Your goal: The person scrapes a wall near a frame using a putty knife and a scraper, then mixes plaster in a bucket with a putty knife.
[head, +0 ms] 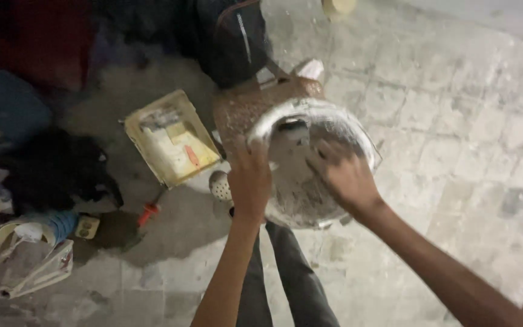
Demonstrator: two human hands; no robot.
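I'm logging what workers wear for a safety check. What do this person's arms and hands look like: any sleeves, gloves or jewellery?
Both forearms are bare, with no sleeves in view. The left hand and right hand wear no gloves, and no watch, ring or bracelet shows. The picture is too blurred to rule out small marks.

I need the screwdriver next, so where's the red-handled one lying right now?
In the head view, the red-handled screwdriver lies on the floor left of the left hand, just below the yellow tray.

Dusty paved floor (455, 121) strewn with gear

A shallow yellow tray (171, 138) lies at nine o'clock, a red-handled tool (148, 212) below it, a tape roll (13, 233) at eight, a dark backpack (231, 39) at twelve.
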